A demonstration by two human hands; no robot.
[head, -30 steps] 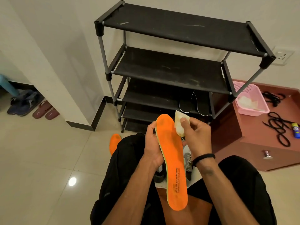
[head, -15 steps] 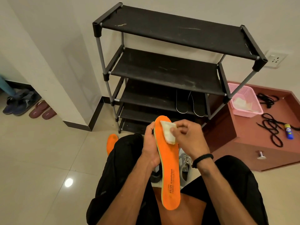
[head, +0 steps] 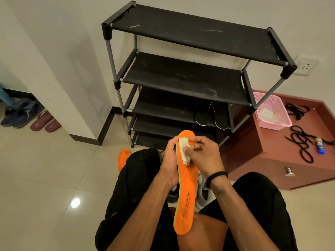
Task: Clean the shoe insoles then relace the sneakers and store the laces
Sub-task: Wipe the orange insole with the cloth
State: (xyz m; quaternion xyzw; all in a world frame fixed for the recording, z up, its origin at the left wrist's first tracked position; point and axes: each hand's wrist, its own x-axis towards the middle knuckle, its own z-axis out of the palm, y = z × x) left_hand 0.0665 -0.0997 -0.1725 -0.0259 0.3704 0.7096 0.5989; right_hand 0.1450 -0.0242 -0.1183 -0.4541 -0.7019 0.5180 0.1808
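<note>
Centrally, the person's left hand (head: 169,164) is gripping the long orange foam insole (head: 186,185) along its left edge, fingers curled round behind it and the thumb lying near the toe end. The right hand (head: 204,156) is pinching a small folded pale wipe (head: 184,153) between thumb and bent fingers and is pressing it against the insole's upper face, just below the toe. The insole is standing almost upright above the person's lap, its long axis running from the heel near the body to the toe pointing away toward the black four-tier shoe rack (head: 190,69). Its printed heel end is nearest the camera. A second orange insole (head: 123,158) is lying on the tiled floor just left of the person's left knee. Grey sneakers (head: 202,189) are partly showing beneath the hands. To the right, black laces (head: 301,142) are lying loose on the reddish-brown cabinet surface (head: 272,160), near a pink plastic basket (head: 272,113).
</note>
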